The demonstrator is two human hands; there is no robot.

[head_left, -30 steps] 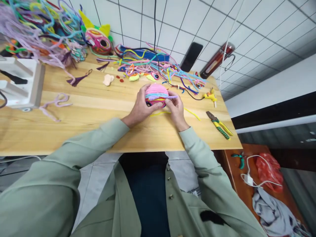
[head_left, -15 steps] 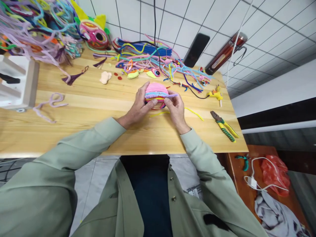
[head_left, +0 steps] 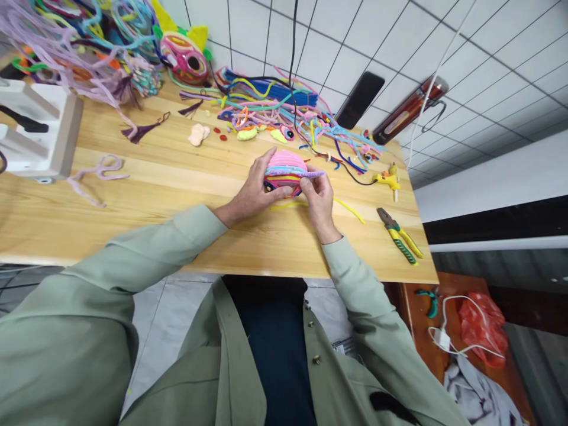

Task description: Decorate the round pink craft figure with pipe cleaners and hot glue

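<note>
A rounded craft piece [head_left: 286,160] made of coiled pipe cleaners sits between my hands over the table. Its top is pink, with light blue, purple, red and yellow rows below and a dark round spot low on its left. My left hand [head_left: 252,194] is wrapped round its left side, thumb along the lower front. My right hand [head_left: 320,200] pinches a purple pipe cleaner [head_left: 315,174] at the piece's right edge; the tip sticks out past the fingers. A yellow pipe cleaner [head_left: 350,210] lies on the table, partly hidden behind my hands.
Pliers [head_left: 399,235] and a yellow glue gun [head_left: 389,179] lie to the right. Loose pipe cleaners [head_left: 284,109], a phone [head_left: 360,99] and a red-brown flask [head_left: 410,110] are along the wall. A finished-looking mask-like figure [head_left: 184,56] and a white device [head_left: 48,130] stand left.
The view has shifted slightly, so the tabletop things sit a little differently in the picture. The craft piece is turned a little, showing the dark spot at its left. Both hands keep their hold.
</note>
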